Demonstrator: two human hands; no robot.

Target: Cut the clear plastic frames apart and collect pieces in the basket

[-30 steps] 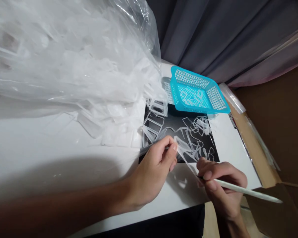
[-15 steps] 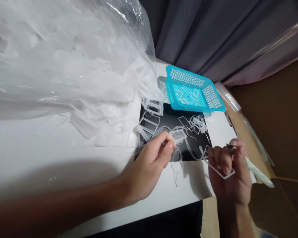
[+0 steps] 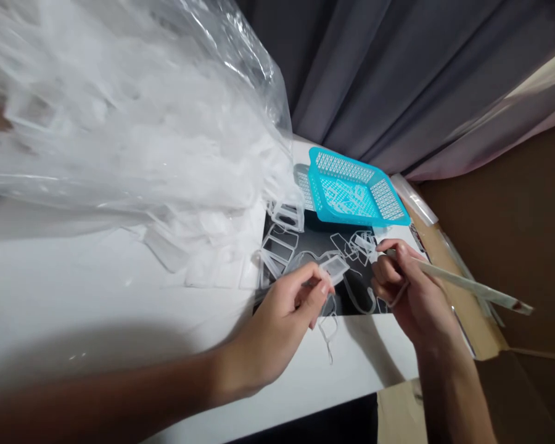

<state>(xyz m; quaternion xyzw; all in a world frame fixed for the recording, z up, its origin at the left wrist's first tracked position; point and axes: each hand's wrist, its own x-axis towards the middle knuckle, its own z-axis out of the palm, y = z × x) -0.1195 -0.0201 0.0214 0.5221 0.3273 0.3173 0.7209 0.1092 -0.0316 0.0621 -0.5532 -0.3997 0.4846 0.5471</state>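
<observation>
My left hand [image 3: 287, 314] pinches a small translucent white rectangular frame piece [image 3: 335, 269] by its near end, over the black mat [image 3: 308, 240]. My right hand [image 3: 407, 287] is closed around a craft knife with a pale wrapped handle [image 3: 472, 283], its end pointing out to the right; the blade tip is hard to make out now. A thin white plastic strip [image 3: 399, 295] is tucked in the fingers of that hand. Loose thin outline scraps [image 3: 363, 243] lie on the mat past my right hand, and joined frames [image 3: 280, 243] lie beyond my left hand.
A large clear bag [image 3: 134, 123] full of white plastic pieces fills the left, spilling onto the white table [image 3: 157, 333]. A turquoise basket [image 3: 321, 209] with thin pieces inside stands behind the mat. Dark curtain [image 3: 342, 68] hangs behind; cardboard [image 3: 499, 246] is at right.
My right hand has moved left and up towards my left hand, and the knife has swung so its handle reaches further right. My left hand keeps its pinch on the frame piece.
</observation>
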